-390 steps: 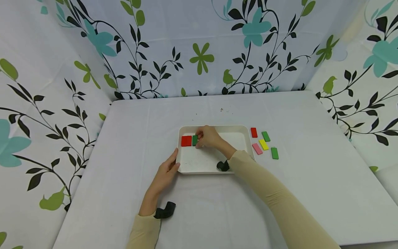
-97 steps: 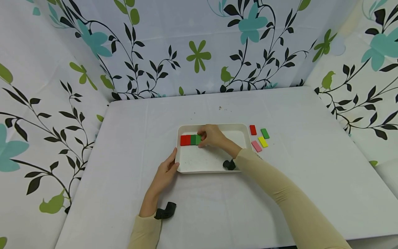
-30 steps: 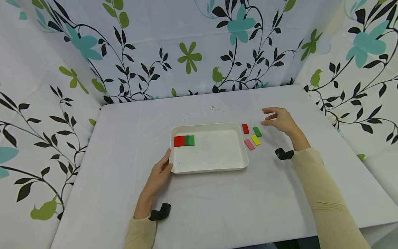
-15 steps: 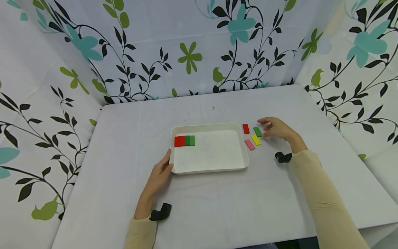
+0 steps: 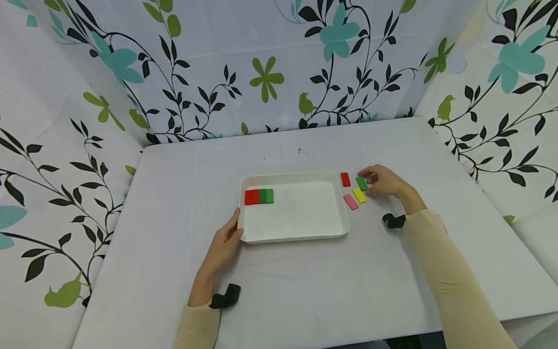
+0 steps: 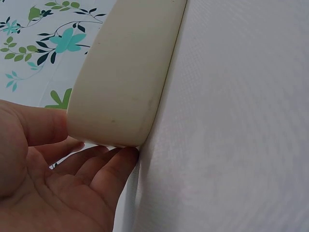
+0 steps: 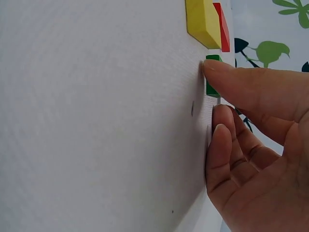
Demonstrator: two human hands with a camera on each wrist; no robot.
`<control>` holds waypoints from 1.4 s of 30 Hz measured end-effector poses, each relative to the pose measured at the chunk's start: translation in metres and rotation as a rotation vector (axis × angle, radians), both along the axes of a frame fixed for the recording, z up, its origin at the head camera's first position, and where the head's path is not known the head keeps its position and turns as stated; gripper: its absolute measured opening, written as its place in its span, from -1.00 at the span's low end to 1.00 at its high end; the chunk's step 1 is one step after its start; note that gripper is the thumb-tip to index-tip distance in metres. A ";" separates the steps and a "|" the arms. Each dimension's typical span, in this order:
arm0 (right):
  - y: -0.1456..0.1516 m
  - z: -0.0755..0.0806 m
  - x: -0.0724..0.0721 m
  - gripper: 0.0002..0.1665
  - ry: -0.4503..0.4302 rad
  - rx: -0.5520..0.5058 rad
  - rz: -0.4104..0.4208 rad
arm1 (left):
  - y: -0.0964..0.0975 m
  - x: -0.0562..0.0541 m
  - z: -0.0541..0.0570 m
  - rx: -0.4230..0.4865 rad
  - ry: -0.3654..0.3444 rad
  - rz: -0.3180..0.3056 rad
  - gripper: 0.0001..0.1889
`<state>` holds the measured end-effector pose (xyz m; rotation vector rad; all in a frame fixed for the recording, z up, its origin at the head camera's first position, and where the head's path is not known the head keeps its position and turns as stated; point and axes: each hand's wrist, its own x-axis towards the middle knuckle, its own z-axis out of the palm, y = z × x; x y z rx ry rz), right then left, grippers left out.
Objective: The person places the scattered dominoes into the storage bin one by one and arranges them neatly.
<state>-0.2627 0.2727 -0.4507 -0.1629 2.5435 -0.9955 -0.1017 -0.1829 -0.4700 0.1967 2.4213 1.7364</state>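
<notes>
A shallow white tray [image 5: 305, 237] lies on the table, with red blocks [image 5: 252, 197] and two green blocks [image 5: 266, 196] in a row at its left side. My left hand [image 5: 223, 246] holds the tray's near left corner; in the left wrist view its thumb is at the rim and its fingertips touch the outer wall. Right of the tray, my right hand [image 5: 387, 182] surrounds a loose green block [image 5: 362, 183], thumb and fingers apart on either side. In the right wrist view the thumb partly covers that green block [image 7: 211, 87].
Beside the green block lie a red block [image 5: 345, 179], a yellow block [image 5: 359, 195] and a pink block [image 5: 350, 201]. A white cloth covers the table [image 5: 279, 291]. Patterned curtains [image 5: 218, 63] stand behind and at both sides. Black straps are on both wrists.
The second green block now sits in the row, let go by my right hand, which has moved right out of the tray and lowered to the loose green block. The left hand keeps its place.
</notes>
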 end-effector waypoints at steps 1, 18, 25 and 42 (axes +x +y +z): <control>0.000 0.000 0.000 -0.32 0.002 -0.001 -0.001 | 0.000 0.000 0.000 -0.002 0.001 -0.001 -0.38; -0.001 0.005 0.002 -0.38 0.021 -0.007 -0.051 | 0.000 -0.001 -0.002 0.009 -0.009 -0.004 -0.38; -0.012 0.025 0.004 -0.40 0.125 -0.071 -0.094 | 0.000 0.000 -0.002 0.003 -0.016 0.005 -0.38; -0.103 0.072 0.016 -0.41 0.179 -0.312 -0.060 | 0.000 -0.001 -0.001 0.007 0.000 -0.004 -0.38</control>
